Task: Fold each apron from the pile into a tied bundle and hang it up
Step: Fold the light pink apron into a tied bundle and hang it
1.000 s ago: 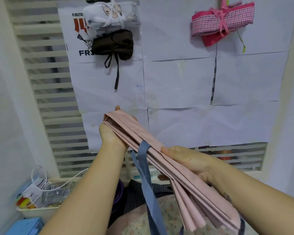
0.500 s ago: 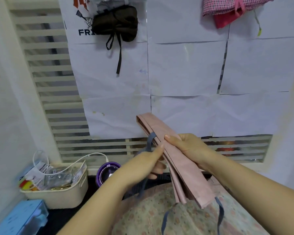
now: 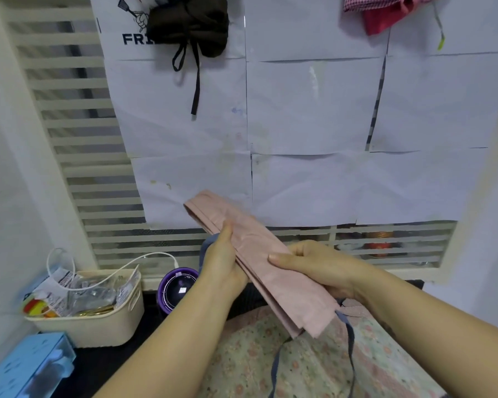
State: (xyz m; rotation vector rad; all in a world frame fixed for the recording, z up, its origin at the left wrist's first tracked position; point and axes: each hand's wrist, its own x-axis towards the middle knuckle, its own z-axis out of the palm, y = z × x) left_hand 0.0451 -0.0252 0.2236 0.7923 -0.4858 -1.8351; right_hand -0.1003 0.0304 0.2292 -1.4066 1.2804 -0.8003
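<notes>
Now: your left hand and right hand clamp the pink apron, fingers curled round it. Square layers before rolling; blue tie seemingly bunched under left palm.

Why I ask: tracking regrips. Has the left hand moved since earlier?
Yes. The left hand slid down the pink apron, from in front of the lowest paper sheet to below its edge, nearer the right hand.

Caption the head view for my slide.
Left hand and right hand grip a pink apron folded into a long strip, blue strap dangling; a dark brown bundle hangs behind.
</notes>
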